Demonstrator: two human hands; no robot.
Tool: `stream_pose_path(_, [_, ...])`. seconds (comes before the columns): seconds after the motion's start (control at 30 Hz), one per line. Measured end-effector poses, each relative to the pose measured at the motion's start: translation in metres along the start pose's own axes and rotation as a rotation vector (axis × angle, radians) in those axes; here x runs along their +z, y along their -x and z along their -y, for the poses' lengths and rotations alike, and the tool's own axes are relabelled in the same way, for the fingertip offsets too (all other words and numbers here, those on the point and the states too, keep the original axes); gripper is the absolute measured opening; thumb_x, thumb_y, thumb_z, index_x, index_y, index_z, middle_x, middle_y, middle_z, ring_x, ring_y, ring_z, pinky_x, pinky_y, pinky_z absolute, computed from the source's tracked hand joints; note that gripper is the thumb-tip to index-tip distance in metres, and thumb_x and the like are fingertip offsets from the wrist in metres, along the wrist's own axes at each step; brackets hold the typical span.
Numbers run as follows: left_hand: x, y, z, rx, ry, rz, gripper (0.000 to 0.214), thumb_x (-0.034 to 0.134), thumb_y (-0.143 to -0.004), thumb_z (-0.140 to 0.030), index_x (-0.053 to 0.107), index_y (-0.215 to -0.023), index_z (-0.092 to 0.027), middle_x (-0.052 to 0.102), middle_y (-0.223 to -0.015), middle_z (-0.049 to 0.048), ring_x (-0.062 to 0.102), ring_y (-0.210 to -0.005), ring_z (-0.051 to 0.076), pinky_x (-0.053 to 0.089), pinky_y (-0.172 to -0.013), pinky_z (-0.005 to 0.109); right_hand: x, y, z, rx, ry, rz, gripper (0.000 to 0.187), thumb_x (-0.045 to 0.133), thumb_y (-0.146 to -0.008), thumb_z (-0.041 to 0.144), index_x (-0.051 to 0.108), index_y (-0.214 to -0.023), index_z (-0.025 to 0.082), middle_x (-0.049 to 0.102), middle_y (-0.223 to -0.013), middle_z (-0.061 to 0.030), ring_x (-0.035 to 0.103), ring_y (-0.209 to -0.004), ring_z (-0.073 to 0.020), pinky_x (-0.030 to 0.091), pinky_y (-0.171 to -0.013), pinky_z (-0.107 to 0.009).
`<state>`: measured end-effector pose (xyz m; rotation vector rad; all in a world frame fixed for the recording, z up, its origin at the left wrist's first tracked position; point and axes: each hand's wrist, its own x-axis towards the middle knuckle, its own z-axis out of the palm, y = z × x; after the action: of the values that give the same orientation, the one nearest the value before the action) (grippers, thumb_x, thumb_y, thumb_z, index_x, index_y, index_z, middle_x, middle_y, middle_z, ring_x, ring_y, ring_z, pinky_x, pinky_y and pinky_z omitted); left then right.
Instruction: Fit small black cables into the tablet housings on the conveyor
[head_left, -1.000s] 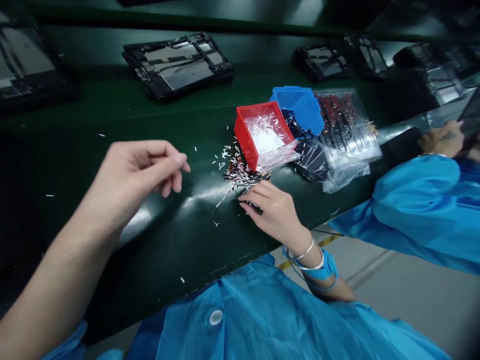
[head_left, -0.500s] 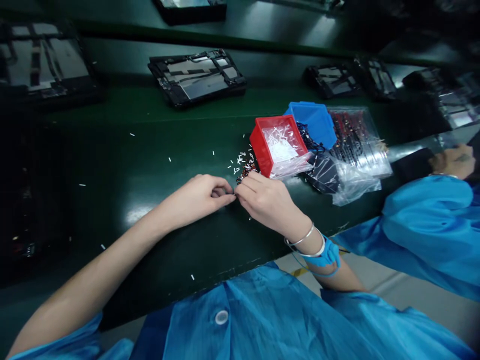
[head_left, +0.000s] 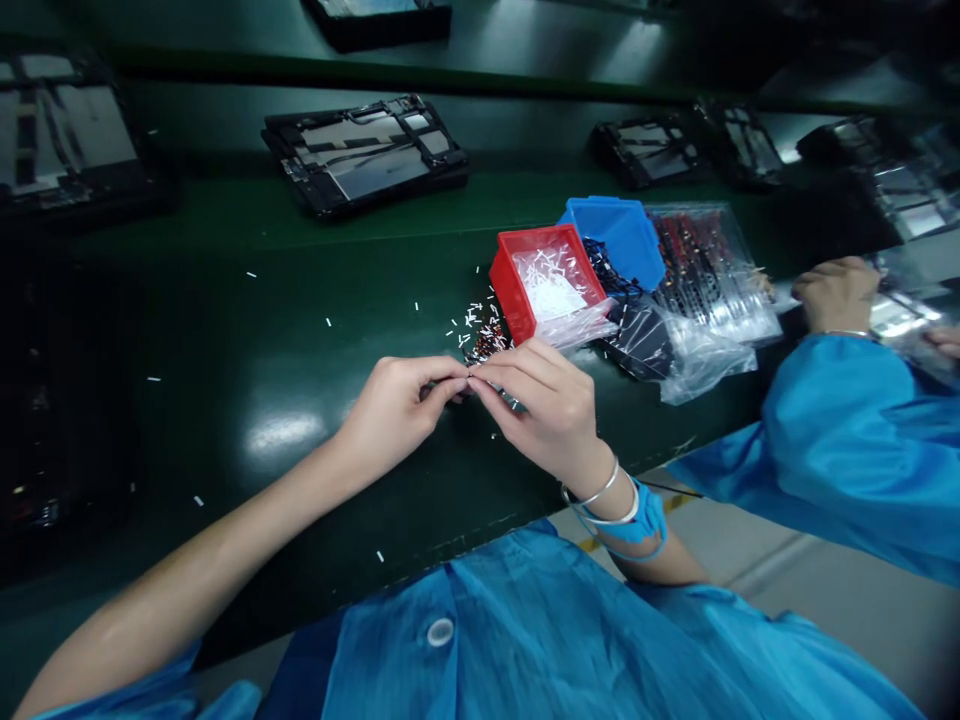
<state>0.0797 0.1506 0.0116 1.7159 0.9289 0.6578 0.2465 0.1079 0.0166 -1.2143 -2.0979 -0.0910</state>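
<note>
Tiny piece between hands: perhaps dark, mostly hidden. Pile beyond: black, coppery.

Mid-frame, your left hand and right hand are hiding any piece between their fingertips, the latter also covering part of the parts pile. Frame edges are cutting off a device at upper left and a co-worker's hand at far right.

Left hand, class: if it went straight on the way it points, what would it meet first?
The left hand would probably meet the right hand first; the two look almost together, though any gap in depth is unclear.
</note>
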Motion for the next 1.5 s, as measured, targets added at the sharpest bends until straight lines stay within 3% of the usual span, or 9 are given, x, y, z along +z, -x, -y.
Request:
stream_pose_path(0.13, [0.001,0.001,-0.001,0.04,0.011,0.019,0.019,0.054,-0.085,-0.016,0.071,-0.078,-0.017,0.073,-0.076,0.0013,0.067,-0.073,0.014,0.049,-0.069,0.022,-0.002,-0.001,0.001,0.069,-0.077,-0.016,0.012,0.057,-0.085,0.011,0.065,-0.078,0.018,0.071,-0.075,-0.0041,0.062,-0.069,-0.014,0.053,-0.065,-0.029])
stream_pose_path(0.3, [0.003,-0.003,-0.001,-0.196,0.301,0.089,0.019,0.057,-0.082,-0.02,0.068,-0.095,-0.011,0.072,-0.068,0.0038,0.068,-0.062,0.014,0.046,-0.052,0.02,-0.002,0.002,-0.004,0.185,-0.101,-0.092,0.011,0.058,-0.084,0.014,0.066,-0.08,0.021,0.071,-0.076,-0.0021,0.063,-0.071,-0.014,0.052,-0.064,-0.029])
stream_pose_path(0.4, [0.004,-0.003,0.001,-0.236,0.383,0.093,0.025,0.059,-0.08,-0.022,0.067,-0.101,-0.01,0.072,-0.068,0.0051,0.068,-0.061,0.015,0.043,-0.048,0.019,0.0,0.004,-0.006,0.219,-0.093,-0.063,0.013,0.058,-0.086,0.016,0.068,-0.081,0.022,0.072,-0.077,-0.0013,0.064,-0.072,-0.0142,0.052,-0.066,-0.03])
stream_pose_path(0.73, [0.003,-0.003,0.002,-0.208,0.331,0.128,0.028,0.055,-0.08,-0.017,0.069,-0.103,-0.011,0.067,-0.06,0.0014,0.063,-0.054,0.012,0.047,-0.051,0.02,-0.001,0.005,-0.013,0.369,-0.331,0.001,0.01,0.063,-0.084,0.018,0.071,-0.079,0.021,0.074,-0.08,-0.0021,0.066,-0.074,-0.0133,0.053,-0.065,-0.029])
stream_pose_path(0.9, [0.001,-0.003,0.0,-0.207,0.24,0.153,0.026,0.055,-0.079,-0.014,0.072,-0.098,-0.011,0.066,-0.061,0.0013,0.062,-0.053,0.011,0.05,-0.055,0.02,-0.004,0.004,-0.014,0.37,-0.416,0.085,0.01,0.064,-0.081,0.015,0.07,-0.076,0.019,0.071,-0.072,0.0003,0.062,-0.064,-0.0104,0.049,-0.055,-0.023])
stream_pose_path(1.0, [-0.001,-0.005,0.001,-0.228,0.257,0.189,0.026,0.057,-0.079,-0.015,0.071,-0.1,-0.011,0.067,-0.061,0.0017,0.062,-0.053,0.011,0.049,-0.054,0.02,-0.007,0.002,-0.022,0.301,-0.329,0.088,0.013,0.061,-0.082,0.013,0.069,-0.074,0.019,0.07,-0.069,0.0004,0.061,-0.063,-0.0109,0.05,-0.058,-0.025])
stream_pose_path(1.2, [-0.002,-0.009,0.009,-0.236,0.55,0.129,0.041,0.063,-0.082,-0.025,0.059,-0.121,-0.012,0.072,-0.069,0.0053,0.066,-0.059,0.014,0.042,-0.048,0.018,-0.016,-0.002,-0.057,0.409,0.187,-0.215,0.021,0.056,-0.082,0.01,0.071,-0.087,0.023,0.072,-0.084,-0.0034,0.064,-0.079,-0.0195,0.051,-0.073,-0.037])
stream_pose_path(1.27, [-0.001,-0.008,0.011,-0.211,0.662,0.14,0.05,0.065,-0.082,-0.026,0.053,-0.13,-0.013,0.072,-0.069,0.0047,0.066,-0.059,0.014,0.043,-0.049,0.018,-0.014,-0.002,-0.054,0.465,0.078,-0.191,0.016,0.059,-0.083,0.013,0.072,-0.085,0.023,0.073,-0.087,-0.0032,0.065,-0.082,-0.0195,0.051,-0.073,-0.037])
stream_pose_path(1.5, [-0.001,-0.006,0.01,-0.21,0.852,0.255,0.074,0.07,-0.079,-0.031,0.037,-0.144,-0.018,0.07,-0.064,0.0026,0.065,-0.054,0.014,0.045,-0.048,0.018,0.004,-0.001,-0.011,0.573,-0.771,0.047,0.005,0.067,-0.081,0.021,0.071,-0.078,0.021,0.074,-0.084,-0.0025,0.066,-0.076,-0.0137,0.053,-0.062,-0.028])
